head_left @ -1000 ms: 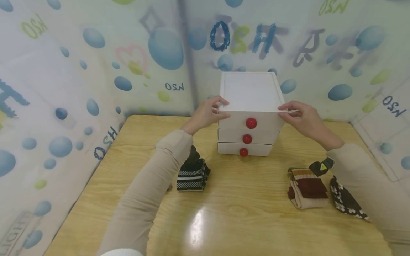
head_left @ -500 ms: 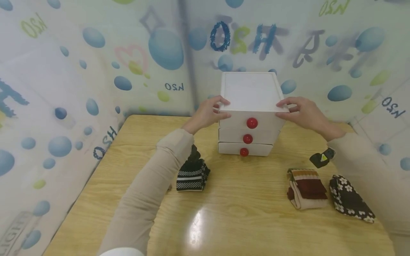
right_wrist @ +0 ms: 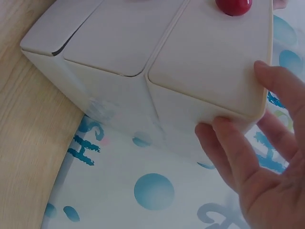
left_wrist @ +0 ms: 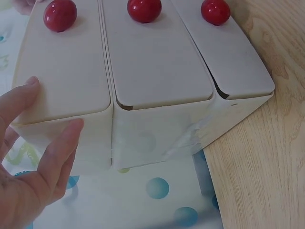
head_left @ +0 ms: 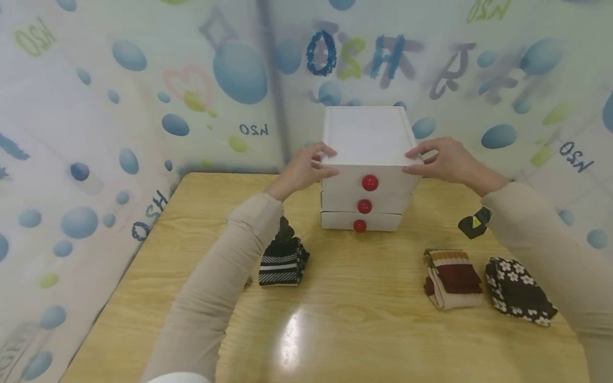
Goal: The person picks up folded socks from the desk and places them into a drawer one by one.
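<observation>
A white chest of three drawers [head_left: 364, 135] with red knobs stands at the back of the table. My left hand [head_left: 303, 169] holds its upper left front corner, thumb on the front and fingers over the top edge and side. My right hand [head_left: 442, 162] grips the upper right front corner in the same way. In the left wrist view the left hand [left_wrist: 35, 162] touches the top drawer's end of the chest, and the right wrist view shows the right hand [right_wrist: 267, 152] at the opposite corner. All three drawers are closed.
Folded black-and-white striped cloth [head_left: 283, 263] lies on the table [head_left: 354, 324] beside my left sleeve. To the right lie a folded maroon, cream and mustard cloth [head_left: 452, 279] and a black cloth with white flowers [head_left: 518, 291]. A patterned wall sheet [head_left: 239, 143] hangs close behind the chest.
My right hand has shifted slightly inward onto the chest's corner, and its sleeve has drawn off the flowered cloth. The left hand keeps its place. The head view has turned a little to the right.
</observation>
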